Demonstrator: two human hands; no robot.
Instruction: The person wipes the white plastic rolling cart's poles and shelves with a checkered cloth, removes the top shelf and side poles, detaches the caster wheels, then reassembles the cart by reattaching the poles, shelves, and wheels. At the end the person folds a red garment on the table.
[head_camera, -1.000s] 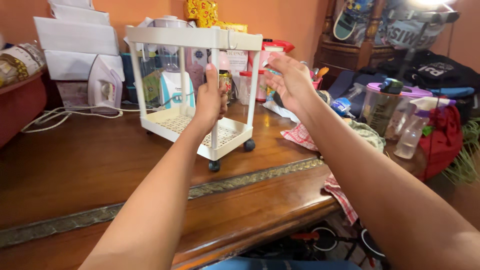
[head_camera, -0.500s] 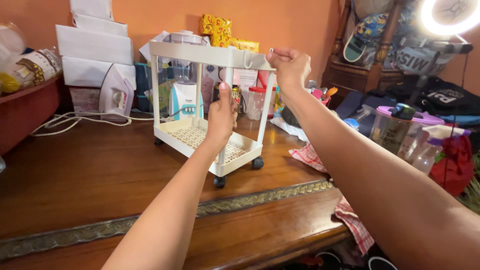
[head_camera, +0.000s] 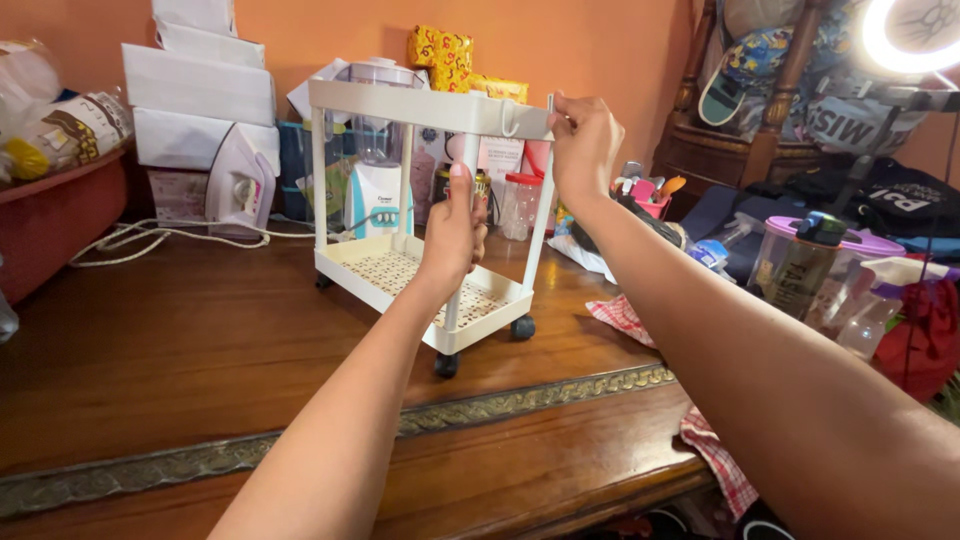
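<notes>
A small white two-tier plastic cart (head_camera: 395, 110) on black wheels stands on the dark wooden table (head_camera: 170, 350). My left hand (head_camera: 455, 228) is wrapped around the cart's near upright post, above the perforated lower shelf (head_camera: 405, 275). Fingers of my right hand (head_camera: 583, 145) pinch the right front corner of the top tray, next to a thin pin that sticks up there.
Behind the cart stand a white blender (head_camera: 378, 170), a white iron (head_camera: 240, 180) with its cord, stacked white boxes (head_camera: 200, 90) and jars. A red basin (head_camera: 55, 215) is at left. Bottles, a checked cloth (head_camera: 625, 320) and bags crowd the right.
My right hand moved from open beside the cart to pinching the top tray's right corner. My left hand stayed on the post. The view shifted closer and slightly left.
</notes>
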